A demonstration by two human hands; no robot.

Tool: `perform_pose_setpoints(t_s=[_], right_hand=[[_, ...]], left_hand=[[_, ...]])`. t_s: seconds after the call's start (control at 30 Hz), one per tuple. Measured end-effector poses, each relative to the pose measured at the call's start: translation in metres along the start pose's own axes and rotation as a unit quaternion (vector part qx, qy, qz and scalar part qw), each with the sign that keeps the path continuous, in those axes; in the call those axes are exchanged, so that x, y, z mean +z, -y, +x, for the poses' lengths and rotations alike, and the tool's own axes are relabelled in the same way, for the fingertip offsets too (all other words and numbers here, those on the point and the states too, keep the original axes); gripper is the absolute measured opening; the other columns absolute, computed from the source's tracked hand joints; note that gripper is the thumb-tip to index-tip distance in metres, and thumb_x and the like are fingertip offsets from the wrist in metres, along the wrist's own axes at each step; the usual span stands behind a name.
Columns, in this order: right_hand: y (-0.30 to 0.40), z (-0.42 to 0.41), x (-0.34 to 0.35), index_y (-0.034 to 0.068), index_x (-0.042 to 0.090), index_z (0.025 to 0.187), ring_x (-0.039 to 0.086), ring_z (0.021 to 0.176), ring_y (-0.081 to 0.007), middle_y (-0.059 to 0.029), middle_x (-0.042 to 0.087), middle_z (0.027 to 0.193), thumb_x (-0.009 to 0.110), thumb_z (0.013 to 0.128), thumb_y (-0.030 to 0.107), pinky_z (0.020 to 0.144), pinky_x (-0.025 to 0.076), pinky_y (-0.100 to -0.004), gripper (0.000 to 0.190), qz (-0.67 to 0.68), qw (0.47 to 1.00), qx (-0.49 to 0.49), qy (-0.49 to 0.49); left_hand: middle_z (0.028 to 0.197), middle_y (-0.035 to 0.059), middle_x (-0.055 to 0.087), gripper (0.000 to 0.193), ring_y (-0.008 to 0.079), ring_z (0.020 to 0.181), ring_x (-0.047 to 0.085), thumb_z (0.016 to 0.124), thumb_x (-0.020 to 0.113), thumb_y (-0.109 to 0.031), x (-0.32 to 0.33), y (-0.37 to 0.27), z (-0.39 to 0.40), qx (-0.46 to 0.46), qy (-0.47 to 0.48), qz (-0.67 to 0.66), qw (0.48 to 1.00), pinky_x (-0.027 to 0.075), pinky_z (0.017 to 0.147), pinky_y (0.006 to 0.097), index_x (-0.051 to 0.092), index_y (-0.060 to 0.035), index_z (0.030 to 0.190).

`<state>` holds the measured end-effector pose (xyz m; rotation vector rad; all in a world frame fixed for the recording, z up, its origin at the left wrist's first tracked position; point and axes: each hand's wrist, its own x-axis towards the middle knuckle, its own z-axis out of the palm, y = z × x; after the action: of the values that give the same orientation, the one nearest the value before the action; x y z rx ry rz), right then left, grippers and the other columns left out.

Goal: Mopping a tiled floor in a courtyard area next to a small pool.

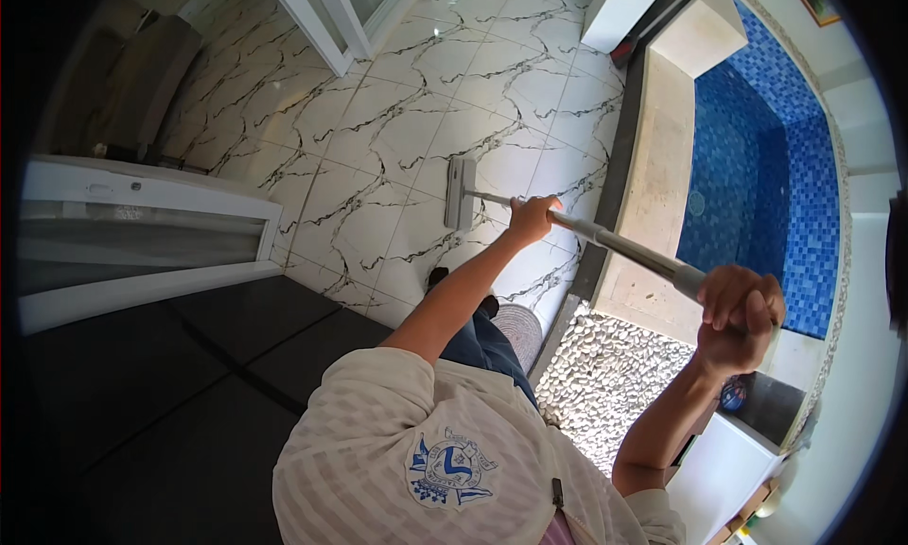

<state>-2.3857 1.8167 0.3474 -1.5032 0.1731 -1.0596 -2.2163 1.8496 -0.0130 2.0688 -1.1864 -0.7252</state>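
My left hand (pixel 533 220) is wrapped around the lower part of a metal mop pole (pixel 631 251). Higher up, my right hand (pixel 739 322) grips the pole's top end, fingers closed over it. The pole slants down to a grey flat mop head (pixel 460 193), which rests on white marble-patterned floor tiles (pixel 383 141). The underside of the mop head is hidden.
To the right, a stone ledge (pixel 656 169) borders a blue-tiled pool (pixel 731 169). White pebbles (pixel 610 375) and a round woven mat (pixel 520 332) lie near my feet. White sliding door frames (pixel 149 183) and a dark panelled surface (pixel 177 389) are on the left.
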Motion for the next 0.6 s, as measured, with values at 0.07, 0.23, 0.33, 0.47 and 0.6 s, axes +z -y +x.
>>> perform_pose_setpoints(t_s=[0.07,0.23,0.33,0.47,0.6], right_hand=[[-0.013,0.013,0.015,0.010,0.034,0.061,0.037,0.038,-0.0139,-0.0064,0.038,0.045,0.042,0.082,0.008,0.044,0.038,-0.0313,0.022,0.011,1.000,-0.011,0.010],[-0.044,0.050,0.066,0.008,0.034,0.058,0.038,0.039,-0.0139,-0.0062,0.037,0.044,0.044,0.083,0.010,0.043,0.039,-0.0312,0.028,0.018,0.999,-0.008,0.043],[-0.063,0.067,0.099,0.008,0.034,0.057,0.037,0.040,-0.0138,-0.0069,0.037,0.045,0.045,0.083,0.011,0.045,0.039,-0.0310,0.029,0.039,0.998,0.007,0.058],[-0.090,0.081,0.136,0.008,0.034,0.058,0.037,0.042,-0.0140,-0.0068,0.038,0.048,0.045,0.082,0.010,0.049,0.041,-0.0318,0.027,0.056,0.997,0.028,0.038],[-0.115,0.094,0.173,0.008,0.034,0.059,0.039,0.045,-0.0146,-0.0078,0.039,0.049,0.046,0.083,0.009,0.055,0.043,-0.0326,0.027,0.071,0.995,0.065,0.019]], left_hand=[[0.086,0.0030,0.065,0.022,0.0223,0.092,0.060,0.084,0.052,-0.012,-0.024,0.005,0.011,-0.014,-0.002,0.000,1.000,0.030,0.084,0.0541,0.059,-0.0214,0.102],[0.081,0.0036,0.065,0.020,0.0243,0.090,0.061,0.085,0.051,-0.012,-0.074,0.049,0.030,-0.058,-0.065,-0.023,0.996,0.024,0.092,0.0648,0.059,-0.0223,0.100],[0.084,0.0035,0.066,0.017,0.0256,0.093,0.061,0.086,0.051,-0.014,-0.105,0.078,0.036,-0.083,-0.076,-0.035,0.993,0.020,0.093,0.0696,0.060,-0.0218,0.099],[0.094,0.0029,0.066,0.014,0.0264,0.099,0.060,0.084,0.056,-0.017,-0.140,0.129,0.043,-0.111,-0.115,-0.041,0.986,0.020,0.092,0.0711,0.061,-0.0214,0.096],[0.094,0.0020,0.067,0.015,0.0266,0.100,0.060,0.082,0.056,-0.013,-0.180,0.170,0.048,-0.128,-0.132,-0.033,0.982,0.018,0.092,0.0731,0.061,-0.0204,0.094]])
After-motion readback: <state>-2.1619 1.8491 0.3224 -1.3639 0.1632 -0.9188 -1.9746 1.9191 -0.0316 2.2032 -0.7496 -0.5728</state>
